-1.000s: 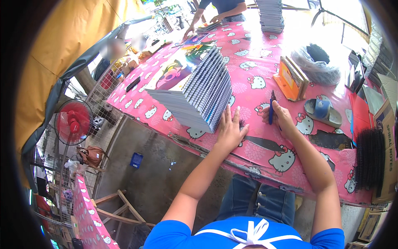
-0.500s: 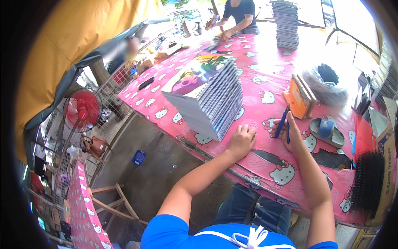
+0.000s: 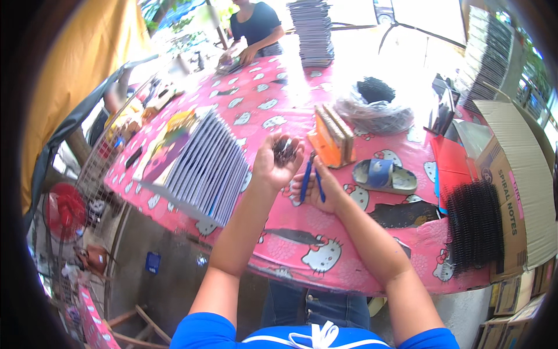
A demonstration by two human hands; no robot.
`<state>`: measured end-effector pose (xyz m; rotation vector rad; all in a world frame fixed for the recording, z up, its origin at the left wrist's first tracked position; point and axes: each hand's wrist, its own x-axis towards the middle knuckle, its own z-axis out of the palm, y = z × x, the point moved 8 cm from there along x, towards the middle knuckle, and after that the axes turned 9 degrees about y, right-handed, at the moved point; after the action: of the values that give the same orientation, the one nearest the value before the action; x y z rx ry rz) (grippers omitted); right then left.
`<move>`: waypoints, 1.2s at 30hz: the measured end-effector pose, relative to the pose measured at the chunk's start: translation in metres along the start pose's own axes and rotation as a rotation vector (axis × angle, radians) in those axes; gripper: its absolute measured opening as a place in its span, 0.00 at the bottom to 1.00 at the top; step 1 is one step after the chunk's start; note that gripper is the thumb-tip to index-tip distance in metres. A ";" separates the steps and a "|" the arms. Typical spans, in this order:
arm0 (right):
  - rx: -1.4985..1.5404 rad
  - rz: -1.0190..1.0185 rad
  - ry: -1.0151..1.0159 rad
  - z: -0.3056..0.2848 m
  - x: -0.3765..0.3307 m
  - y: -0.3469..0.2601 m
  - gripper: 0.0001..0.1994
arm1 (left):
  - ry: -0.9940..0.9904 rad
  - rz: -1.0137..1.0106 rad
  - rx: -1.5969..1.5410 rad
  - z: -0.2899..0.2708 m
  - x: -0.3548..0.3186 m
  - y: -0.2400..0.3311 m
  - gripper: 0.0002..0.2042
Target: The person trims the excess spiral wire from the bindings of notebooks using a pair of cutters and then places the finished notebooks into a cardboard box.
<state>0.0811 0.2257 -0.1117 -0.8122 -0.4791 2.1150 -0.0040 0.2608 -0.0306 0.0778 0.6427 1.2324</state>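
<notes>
Above the table, my left hand is turned palm up with its fingers curled, cupping a small heap of dark bits too fine to make out singly. Beside it, my right hand holds blue-handled pliers, their handles pointing toward me and spread apart. A tall stack of spiral notebooks with colourful covers stands to the left of my left hand. Just beyond my right hand is an orange block-like holder with brown sides.
A blue-and-grey slipper lies on the pink patterned table. Black spiral coils stand by a cardboard box at the right. Behind are a plastic bag, a tall stack and a co-worker handling something.
My left hand has lifted off the table beside the notebooks and turned palm up, showing the dark bits. My right hand still holds the pliers. The view has swung right.
</notes>
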 end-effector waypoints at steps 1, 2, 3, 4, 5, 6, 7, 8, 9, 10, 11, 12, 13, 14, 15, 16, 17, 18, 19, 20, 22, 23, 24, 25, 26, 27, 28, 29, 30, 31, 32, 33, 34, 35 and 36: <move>0.015 0.013 -0.005 0.001 0.001 0.001 0.38 | -0.026 -0.007 -0.008 0.025 0.016 -0.004 0.10; 0.030 0.023 -0.007 0.001 0.001 0.001 0.38 | -0.002 -0.040 -0.004 0.050 0.033 -0.012 0.10; 0.054 0.038 -0.018 0.001 0.003 0.002 0.37 | -0.040 -0.058 0.022 0.077 0.055 -0.019 0.11; 0.038 0.046 -0.039 0.003 0.004 0.004 0.37 | -0.007 -0.094 0.058 0.100 0.074 -0.027 0.12; 0.074 0.065 -0.069 0.003 0.008 0.007 0.37 | 0.025 -0.078 0.088 0.123 0.099 -0.033 0.12; 0.105 0.089 -0.102 0.005 0.012 0.012 0.37 | 0.016 -0.121 0.141 0.145 0.127 -0.039 0.12; 0.130 0.099 -0.117 0.000 0.017 0.012 0.37 | 0.100 -0.060 0.178 0.169 0.144 -0.050 0.12; 0.100 0.107 -0.102 0.005 0.017 0.015 0.36 | 0.104 0.038 0.253 0.191 0.161 -0.048 0.12; 0.064 0.115 -0.072 0.009 0.015 0.018 0.35 | 0.102 0.128 0.316 0.212 0.176 -0.049 0.13; 0.055 0.095 -0.069 0.011 0.014 0.016 0.35 | 0.120 0.234 0.406 0.235 0.189 -0.054 0.13; 0.047 0.078 -0.061 0.009 0.013 0.012 0.34 | 0.138 0.337 0.493 0.253 0.198 -0.061 0.14; 0.043 0.058 -0.038 0.005 0.012 0.009 0.34 | 0.091 0.452 0.651 0.268 0.201 -0.069 0.16; 0.039 0.048 -0.026 0.005 0.011 0.009 0.34 | 0.013 0.516 0.851 0.283 0.207 -0.076 0.23; 0.033 0.043 -0.019 0.005 0.011 0.009 0.34 | -0.015 0.638 1.110 0.292 0.211 -0.083 0.27; 0.045 0.029 -0.033 0.006 0.013 0.007 0.34 | -0.047 0.760 1.367 0.302 0.210 -0.091 0.31; 0.055 0.020 -0.052 0.008 0.014 0.007 0.34 | -0.072 0.784 1.404 0.305 0.215 -0.094 0.33; 0.063 0.016 -0.076 0.009 0.013 0.009 0.34 | -0.089 0.810 1.442 0.308 0.217 -0.093 0.35; 0.054 0.047 -0.067 0.010 0.012 0.014 0.34 | -0.091 0.836 1.486 0.301 0.219 -0.086 0.37; 0.042 0.076 -0.060 0.010 0.009 0.012 0.34 | -0.106 0.888 1.483 0.298 0.206 -0.081 0.36; 0.028 0.111 -0.057 0.010 0.007 0.013 0.33 | -0.113 0.943 1.481 0.293 0.193 -0.077 0.36; 0.148 0.111 -0.074 0.005 0.013 0.008 0.33 | -0.179 0.842 1.374 0.288 0.141 -0.082 0.35; 0.142 0.048 -0.014 -0.003 0.015 0.002 0.32 | -0.223 0.691 1.263 0.277 0.108 -0.088 0.35; 0.172 0.040 -0.027 0.001 0.014 -0.001 0.31 | -0.346 0.594 1.271 0.266 0.073 -0.089 0.34; 0.195 -0.002 -0.045 0.007 0.012 -0.004 0.31 | -0.461 0.497 1.271 0.251 0.035 -0.088 0.34; 0.220 -0.051 -0.052 0.009 0.009 -0.009 0.31 | -0.515 0.495 1.324 0.233 -0.009 -0.085 0.34; 0.213 -0.031 0.028 0.005 0.007 -0.007 0.29 | -0.570 0.497 1.379 0.218 -0.046 -0.079 0.34; 0.205 -0.005 0.098 0.003 0.005 -0.001 0.26 | -0.566 0.698 1.517 0.207 -0.075 -0.055 0.34; 0.210 -0.017 0.024 0.000 0.010 -0.001 0.23 | -0.583 0.891 1.653 0.198 -0.103 -0.034 0.34; 0.180 -0.040 0.003 -0.007 0.014 -0.003 0.20 | -0.607 1.081 1.788 0.191 -0.129 -0.013 0.34; 0.116 -0.111 -0.052 -0.003 0.011 -0.007 0.18 | -0.484 1.215 1.859 0.185 -0.142 0.023 0.33; 0.060 -0.096 -0.006 0.000 0.005 0.000 0.18 | -0.293 1.282 1.928 0.177 -0.155 0.064 0.33; 0.045 -0.067 -0.051 0.000 0.004 0.005 0.17 | -0.119 1.347 1.975 0.171 -0.166 0.104 0.33; -0.081 -0.164 -0.028 0.003 -0.002 0.006 0.16 | -0.118 1.356 1.997 0.157 -0.170 0.139 0.32; -0.196 -0.265 -0.013 0.013 -0.011 0.006 0.15 | -0.119 1.363 2.032 0.141 -0.172 0.169 0.32; -0.356 -0.292 -0.016 0.024 -0.021 0.014 0.14 | -0.106 1.319 2.080 0.118 -0.173 0.189 0.41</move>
<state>0.0670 0.1989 -0.0943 -0.8634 -0.9421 1.7912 -0.1374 0.2062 0.2121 2.5784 1.6238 1.0980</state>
